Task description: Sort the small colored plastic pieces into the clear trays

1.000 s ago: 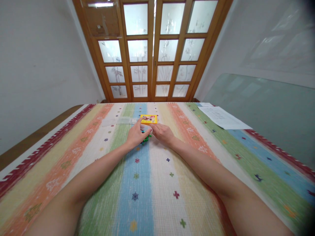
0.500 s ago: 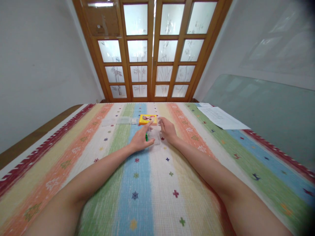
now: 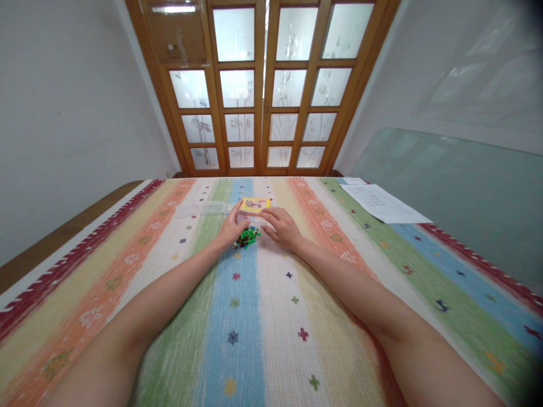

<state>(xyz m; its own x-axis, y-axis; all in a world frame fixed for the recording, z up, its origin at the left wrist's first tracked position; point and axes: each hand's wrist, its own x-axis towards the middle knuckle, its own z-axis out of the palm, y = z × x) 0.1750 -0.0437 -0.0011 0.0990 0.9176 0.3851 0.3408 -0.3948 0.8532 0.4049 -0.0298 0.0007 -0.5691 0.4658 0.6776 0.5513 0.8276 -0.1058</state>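
Both hands are around a clear plastic piece (image 3: 251,218), perhaps a tray or bag, in front of a small yellow box (image 3: 257,204) at the far middle of the table. Through the plastic the lower part of the box looks paler. My left hand (image 3: 231,229) grips the plastic's left side, thumb below and forefinger raised along it. On the right side my right hand (image 3: 282,227) holds it with bent fingers. Just below, a heap of small green and dark pieces (image 3: 246,237) lies on the blue stripe, close to my left thumb.
A striped cloth (image 3: 237,362) covers the table. Left of the box lies a long clear plastic strip or case (image 3: 201,209). Printed paper sheets (image 3: 382,203) rest at the far right. Beyond the table stand wooden doors with glass panes (image 3: 263,113).
The clear plastic has moved back and up towards the yellow box. My left hand has shifted left, my right hand slightly inward. The heap of green pieces now shows on the cloth.
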